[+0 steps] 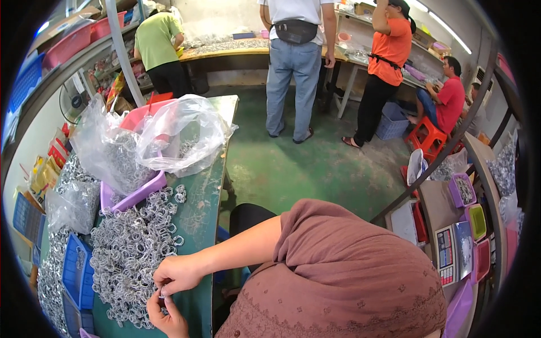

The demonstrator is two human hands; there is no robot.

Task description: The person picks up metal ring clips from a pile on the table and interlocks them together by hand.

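Observation:
My right hand [179, 274] reaches in from the right with bent fingers pinched together. Just below it, my left hand [167, 320] comes up from the lower edge, thumb and fingers closed. Between their fingertips is a small metal piece [162, 295], mostly covered, its exact kind too small to make out. Both hands are at the near right edge of a large heap of silver metal ring-shaped pieces [132, 248] on the green tabletop [197, 211]. A purple tray [135, 195] and a clear plastic bag [121, 152] of similar pieces stand behind the heap.
A blue basket [78, 270] and more metal pieces lie left of the heap. Another clear bag [189, 135] covers a red basin. Several people stand or sit across the green floor [270, 174]. At right, a scale [451, 253] and small bins sit on a shelf.

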